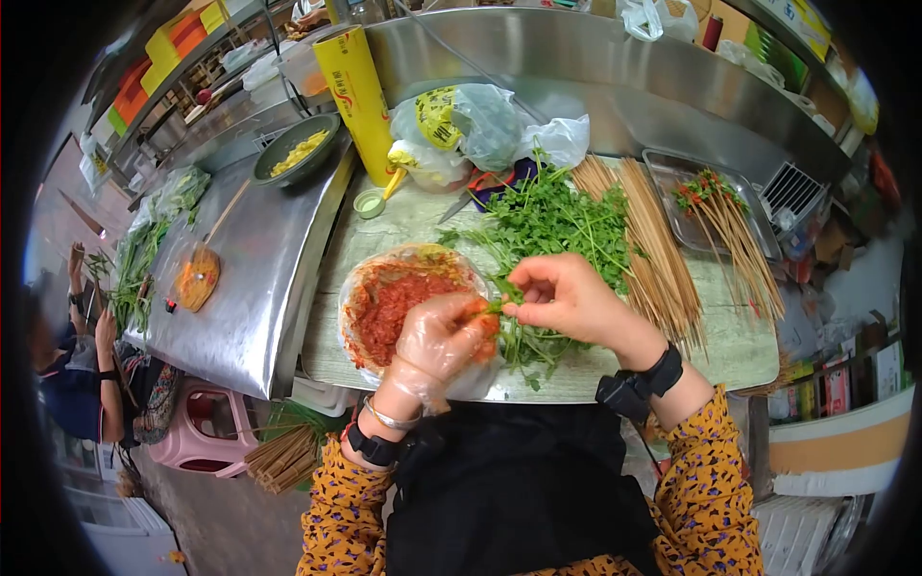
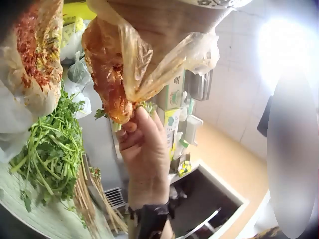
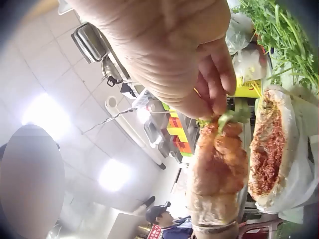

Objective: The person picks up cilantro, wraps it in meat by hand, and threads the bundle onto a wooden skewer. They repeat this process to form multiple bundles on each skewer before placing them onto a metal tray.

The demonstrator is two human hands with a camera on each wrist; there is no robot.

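Observation:
My left hand (image 1: 434, 336), in a clear plastic glove smeared red, is raised over the right rim of a plastic-lined bowl (image 1: 353, 331) of red marinated meat (image 1: 399, 298). Between my two hands is a small green cilantro sprig (image 1: 505, 294), its leaves showing at the left fingertips. My bare right hand (image 1: 576, 302) pinches it from the other side. In the right wrist view the gloved fingers (image 3: 219, 154) are coated in red seasoning, curled against the sprig (image 3: 234, 116). The gloved palm's inside is hidden. Beneath the right hand spreads a cilantro pile (image 1: 562, 221).
Bamboo skewers (image 1: 663, 259) lie right of the cilantro; beyond them a metal tray (image 1: 672, 226) bears loaded skewers (image 1: 715, 197). Plastic bags (image 1: 461, 125), a knife (image 1: 455, 207) and a yellow film box (image 1: 353, 101) stand or lie behind. Another person (image 1: 86, 374) works at left.

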